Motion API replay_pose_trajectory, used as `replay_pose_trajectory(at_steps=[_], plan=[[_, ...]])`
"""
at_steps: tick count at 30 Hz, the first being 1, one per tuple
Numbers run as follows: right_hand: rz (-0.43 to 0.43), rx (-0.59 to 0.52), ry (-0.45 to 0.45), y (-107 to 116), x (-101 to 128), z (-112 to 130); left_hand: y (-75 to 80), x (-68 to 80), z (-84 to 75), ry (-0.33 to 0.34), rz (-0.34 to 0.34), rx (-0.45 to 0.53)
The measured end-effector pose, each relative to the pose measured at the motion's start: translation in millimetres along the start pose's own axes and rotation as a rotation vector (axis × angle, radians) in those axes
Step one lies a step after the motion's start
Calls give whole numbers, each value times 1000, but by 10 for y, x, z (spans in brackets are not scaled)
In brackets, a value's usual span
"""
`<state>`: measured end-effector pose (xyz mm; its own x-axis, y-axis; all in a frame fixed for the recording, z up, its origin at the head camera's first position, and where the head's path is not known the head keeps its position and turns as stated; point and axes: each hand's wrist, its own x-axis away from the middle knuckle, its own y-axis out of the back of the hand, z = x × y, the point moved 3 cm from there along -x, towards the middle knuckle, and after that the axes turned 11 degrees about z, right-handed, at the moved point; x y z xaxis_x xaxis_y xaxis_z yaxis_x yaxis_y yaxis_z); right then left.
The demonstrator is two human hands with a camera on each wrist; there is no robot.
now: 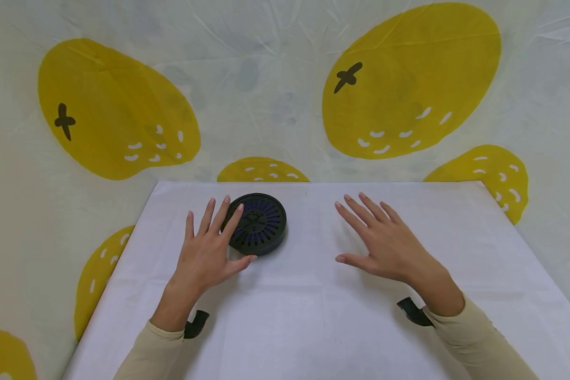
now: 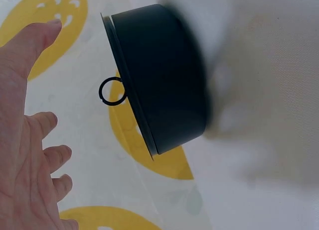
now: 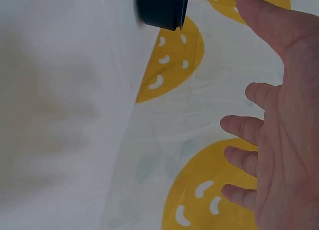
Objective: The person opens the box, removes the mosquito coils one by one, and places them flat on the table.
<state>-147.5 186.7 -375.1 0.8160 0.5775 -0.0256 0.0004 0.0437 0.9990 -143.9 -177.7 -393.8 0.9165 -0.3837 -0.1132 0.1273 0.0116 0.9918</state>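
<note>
Head view shows two hands, one black container (image 1: pixel 261 224), one white tabletop (image 1: pixel 313 327), two beige sleeves (image 1: pixel 480 338) and two curved black pieces (image 1: pixel 197 324), one beside each wrist; six yellow fruit shapes (image 1: pixel 119 111) show on the pale cloth (image 1: pixel 275 121) around the tabletop, two of them bearing a dark cross-shaped mark.

The container is round and squat, its dark side wall smooth and plain; its lid (image 1: pixel 256 219) is pierced by a circle of narrow radial slots (image 1: pixel 271 221), with a blue-purple tint showing among them; seen from the left wrist, the lid's thin rim juts slightly past the wall, and one slim black ring (image 2: pixel 100 90) stands up from it.

It sits flat near the far edge of the tabletop, left of the middle; the right wrist view catches only a part of it, cut off by the top of the frame.

The left hand (image 1: pixel 206 253) has its fingers spread, two of them overlapping the container's left side from above, though the left wrist view shows a gap between hand and container; the right hand (image 1: pixel 394 250), also spread, hovers over the tabletop, well apart from both.
</note>
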Motion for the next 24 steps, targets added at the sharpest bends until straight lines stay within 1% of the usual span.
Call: replay_pose_trajectory(at_steps=[4, 8, 12, 18, 24], plan=[[12, 3, -8, -19, -13, 15, -5, 2, -13, -3, -3, -1], [2, 6, -10, -50, -29, 17, -7, 5, -29, -7, -2, 0], [-8, -2, 0, -71, -47, 24, -15, 4, -37, -11, -6, 4], [16, -14, 6, -102, -71, 47, -29, -9, -37, -12, -16, 4], [10, -10, 15, -125, -97, 57, -34, -35, -38, -9, -18, 5]])
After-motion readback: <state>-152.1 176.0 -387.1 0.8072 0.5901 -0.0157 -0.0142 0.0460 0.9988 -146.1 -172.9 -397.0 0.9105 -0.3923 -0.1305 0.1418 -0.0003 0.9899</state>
